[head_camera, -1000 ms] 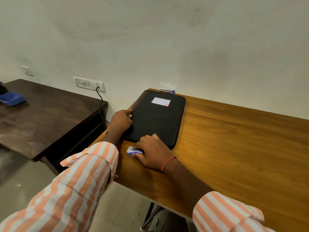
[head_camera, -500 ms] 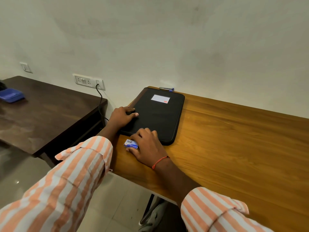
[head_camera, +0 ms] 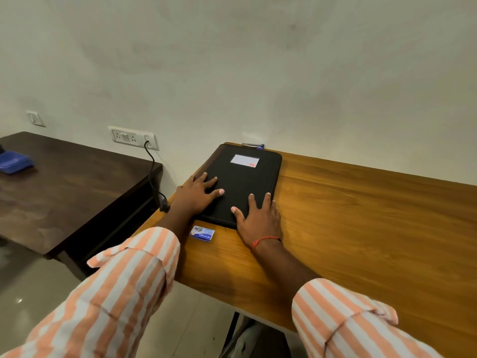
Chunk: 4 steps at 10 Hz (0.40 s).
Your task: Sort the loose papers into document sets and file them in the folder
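The black folder (head_camera: pixel 247 182) lies closed, so whatever it holds is hidden. A small object with a blue tip (head_camera: pixel 254 145) pokes out behind its far edge against the wall, mostly covered and too small to identify. The print on the small blue box (head_camera: pixel 202 233) is blurred and unreadable. At the left edge of the frame a blue object (head_camera: pixel 14 162) on the dark table (head_camera: pixel 64 189) is cut off, and both striped sleeves run out of the bottom of the frame.

Half a second ago the right hand (head_camera: pixel 258 218) was curled over the blue box at the folder's near edge. That box now lies free on the bench (head_camera: pixel 361 215), just below the folder's near left corner, between the two forearms. The right hand, with a red thread (head_camera: pixel 265 240) at the wrist, now rests flat on the folder's near right corner, fingers straight and spread. The left hand (head_camera: pixel 196 195) has moved from the folder's left edge onto the cover and lies flat with its fingers splayed.

The folder sits at the bench's left end, centre of the frame, its far edge close to the wall. It is matte black with rounded corners and a white label (head_camera: pixel 244 160), marked red at one corner, near the far end of the cover.
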Motion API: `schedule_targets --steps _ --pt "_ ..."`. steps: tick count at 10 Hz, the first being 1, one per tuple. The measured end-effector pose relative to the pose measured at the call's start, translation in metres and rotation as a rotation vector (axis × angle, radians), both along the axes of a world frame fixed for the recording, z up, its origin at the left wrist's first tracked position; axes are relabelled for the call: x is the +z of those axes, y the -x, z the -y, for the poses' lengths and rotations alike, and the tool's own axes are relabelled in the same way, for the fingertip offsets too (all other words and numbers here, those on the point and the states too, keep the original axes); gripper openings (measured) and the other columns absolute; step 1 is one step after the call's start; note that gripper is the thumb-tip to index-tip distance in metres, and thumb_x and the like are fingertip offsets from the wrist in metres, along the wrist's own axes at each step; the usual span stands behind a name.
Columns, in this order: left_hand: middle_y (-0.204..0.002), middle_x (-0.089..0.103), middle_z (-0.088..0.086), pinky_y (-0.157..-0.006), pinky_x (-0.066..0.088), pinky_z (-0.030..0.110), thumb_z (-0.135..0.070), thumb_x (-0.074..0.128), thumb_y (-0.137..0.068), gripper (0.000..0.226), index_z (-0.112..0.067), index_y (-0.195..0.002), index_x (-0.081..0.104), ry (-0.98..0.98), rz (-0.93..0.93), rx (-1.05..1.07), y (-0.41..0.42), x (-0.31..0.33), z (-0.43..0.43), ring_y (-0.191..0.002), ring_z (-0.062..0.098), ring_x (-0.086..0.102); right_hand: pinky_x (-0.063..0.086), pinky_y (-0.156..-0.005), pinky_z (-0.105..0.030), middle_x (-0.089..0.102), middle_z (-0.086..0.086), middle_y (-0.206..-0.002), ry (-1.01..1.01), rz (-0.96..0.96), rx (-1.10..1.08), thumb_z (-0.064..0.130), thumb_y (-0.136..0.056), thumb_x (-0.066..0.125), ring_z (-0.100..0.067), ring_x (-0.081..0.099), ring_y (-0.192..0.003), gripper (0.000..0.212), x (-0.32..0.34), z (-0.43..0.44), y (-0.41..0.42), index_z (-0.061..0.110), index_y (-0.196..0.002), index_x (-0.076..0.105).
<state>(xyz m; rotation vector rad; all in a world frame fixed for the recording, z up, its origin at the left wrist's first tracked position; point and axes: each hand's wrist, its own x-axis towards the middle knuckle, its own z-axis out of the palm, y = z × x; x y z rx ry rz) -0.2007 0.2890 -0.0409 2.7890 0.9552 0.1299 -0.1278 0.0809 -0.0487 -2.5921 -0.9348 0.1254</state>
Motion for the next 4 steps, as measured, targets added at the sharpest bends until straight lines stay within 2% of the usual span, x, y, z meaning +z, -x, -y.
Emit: schedule_targets --steps 2,3,4 --pt "-0.17 0.015 0.002 -0.122 0.02 0.056 -0.075 0.026 -0.097 0.073 -0.039 -0.16 0.021 -0.046 -0.069 -0.003 -0.002 0.013 0.006 -0.156 0.029 0.011 0.015 -0.125 -0.048 0.002 -0.014 -0.168 0.009 -0.053 0.033 0.071 -0.098 0.027 -0.036 0.007 -0.154 0.076 0.012 0.004 -0.004 0.028 -0.16 0.017" --pt "-0.169 0.019 0.004 -0.125 0.014 0.05 -0.07 0.028 -0.1 0.071 -0.034 -0.16 0.023 -0.069 -0.078 -0.052 -0.006 0.023 0.025 -0.156 0.027 0.012 0.026 -0.122 -0.048 0.013 -0.014 -0.166 -0.036 -0.102 0.062 0.067 -0.1 0.029 -0.034 0.018 -0.152 0.072 0.021 0.016 -0.011 0.025 -0.159 0.024" --pt "-0.169 0.019 0.004 -0.125 0.015 0.045 -0.066 0.035 -0.101 0.073 -0.027 -0.161 0.022 -0.139 0.029 -0.12 -0.013 0.035 0.056 -0.156 0.024 0.014 0.039 -0.113 -0.045 0.035 -0.015 -0.156 -0.08 0.025 0.035 0.06 -0.101 0.035 -0.032 0.038 -0.141 0.067 0.037 0.036 -0.022 0.02 -0.155 0.033"
